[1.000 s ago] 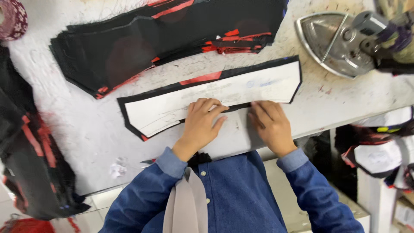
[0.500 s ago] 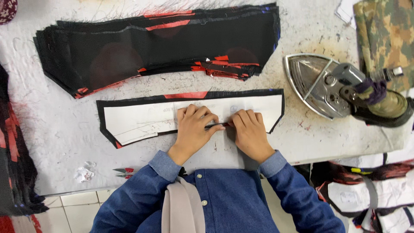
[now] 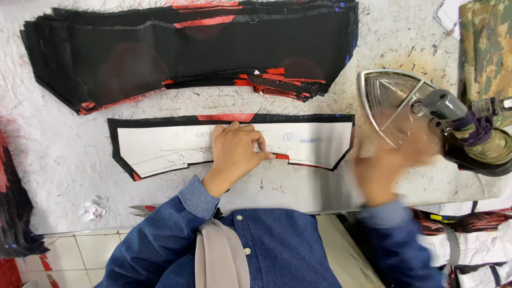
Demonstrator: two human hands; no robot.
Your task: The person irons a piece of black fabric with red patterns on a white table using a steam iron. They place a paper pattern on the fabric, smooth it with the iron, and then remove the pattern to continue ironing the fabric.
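Pattern piece: white paper template [image 3: 160,145], long with angled ends, lies on a black-and-red fabric panel [image 3: 229,117] at mid worktop [image 3: 53,160].
Fabric stack: black-and-red panels [image 3: 186,50] piled beyond it, apart.
Left hand [image 3: 234,152]: flat on the template, fingers curled, pinning its lower edge.
Right hand [image 3: 386,160]: blurred, near the iron [image 3: 421,114]; grip cannot be told.

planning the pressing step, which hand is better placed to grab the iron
Right. The right hand is blurred, open beside the iron at the table's right end. The left hand lies flat on the white paper pattern, pinning it to the black fabric piece.
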